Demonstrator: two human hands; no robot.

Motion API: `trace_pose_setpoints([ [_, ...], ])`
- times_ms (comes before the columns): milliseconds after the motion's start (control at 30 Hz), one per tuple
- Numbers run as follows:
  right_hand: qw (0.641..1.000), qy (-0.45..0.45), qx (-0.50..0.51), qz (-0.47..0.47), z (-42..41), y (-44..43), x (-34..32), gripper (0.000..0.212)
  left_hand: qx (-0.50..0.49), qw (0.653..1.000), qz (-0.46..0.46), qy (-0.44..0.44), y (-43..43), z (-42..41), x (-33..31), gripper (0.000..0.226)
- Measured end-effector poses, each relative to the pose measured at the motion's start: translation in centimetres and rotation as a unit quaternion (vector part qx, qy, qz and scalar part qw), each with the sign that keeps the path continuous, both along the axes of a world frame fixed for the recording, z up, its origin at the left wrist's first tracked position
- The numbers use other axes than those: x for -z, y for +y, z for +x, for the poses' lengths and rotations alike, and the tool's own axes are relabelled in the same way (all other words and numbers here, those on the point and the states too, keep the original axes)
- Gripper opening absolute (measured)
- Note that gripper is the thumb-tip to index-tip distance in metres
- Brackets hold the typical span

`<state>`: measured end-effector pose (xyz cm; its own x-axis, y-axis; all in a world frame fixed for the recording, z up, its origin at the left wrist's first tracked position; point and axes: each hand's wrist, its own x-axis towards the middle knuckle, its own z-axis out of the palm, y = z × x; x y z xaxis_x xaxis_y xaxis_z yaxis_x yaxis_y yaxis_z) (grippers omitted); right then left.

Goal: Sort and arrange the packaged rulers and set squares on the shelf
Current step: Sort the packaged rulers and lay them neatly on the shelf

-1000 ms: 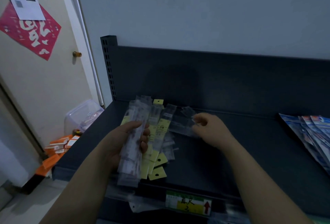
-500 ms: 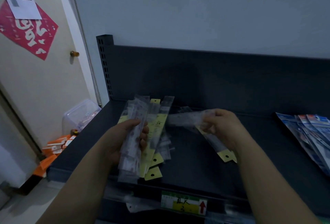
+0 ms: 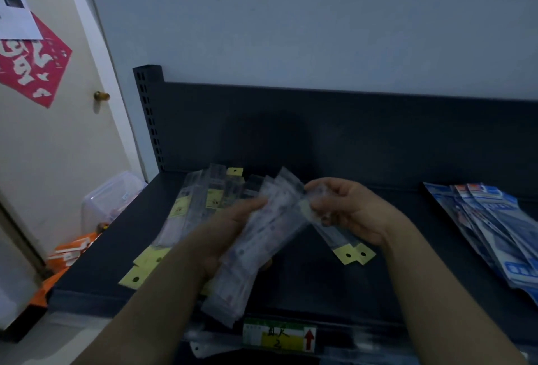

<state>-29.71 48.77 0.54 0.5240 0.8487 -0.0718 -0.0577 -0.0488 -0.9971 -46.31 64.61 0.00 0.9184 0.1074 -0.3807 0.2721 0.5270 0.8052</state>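
1. Our right hand (image 3: 352,213) had lifted two rulers (image 3: 337,239) from the pile (image 3: 186,210) and gripped them against the bundle (image 3: 253,254).
2. Our left hand (image 3: 227,236) clutched that bundle over the shelf's (image 3: 320,292) front edge; gathering progressed.

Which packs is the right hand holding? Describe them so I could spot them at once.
On the dark shelf, look at the middle, where the right hand pinches two clear ruler packs. Their yellow punched tabs stick out below the wrist, while the thicker bundle in the left hand shows no yellow end.
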Motion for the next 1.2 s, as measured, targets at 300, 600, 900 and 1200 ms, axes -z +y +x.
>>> trace_pose_setpoints([
  [300,0.938,-0.25,0.185,-0.152,0.8,3.4,3.1,0.037,-0.062,0.993,-0.101,0.0,1.8,-0.8,0.9,0.027],
  [600,0.858,-0.418,0.088,-0.286,1.2,6.0,4.2,0.055,-0.187,0.972,-0.122,-0.073,4.5,-1.6,0.6,0.043],
  [900,0.848,-0.417,0.029,-0.326,0.4,9.2,4.0,0.033,-0.145,0.982,-0.117,-0.037,5.0,-1.7,1.1,0.037],
  [1200,0.985,-0.075,0.06,-0.146,0.1,8.4,2.4,0.016,-0.161,0.98,-0.112,-0.021,5.4,-1.6,1.5,0.037],
])
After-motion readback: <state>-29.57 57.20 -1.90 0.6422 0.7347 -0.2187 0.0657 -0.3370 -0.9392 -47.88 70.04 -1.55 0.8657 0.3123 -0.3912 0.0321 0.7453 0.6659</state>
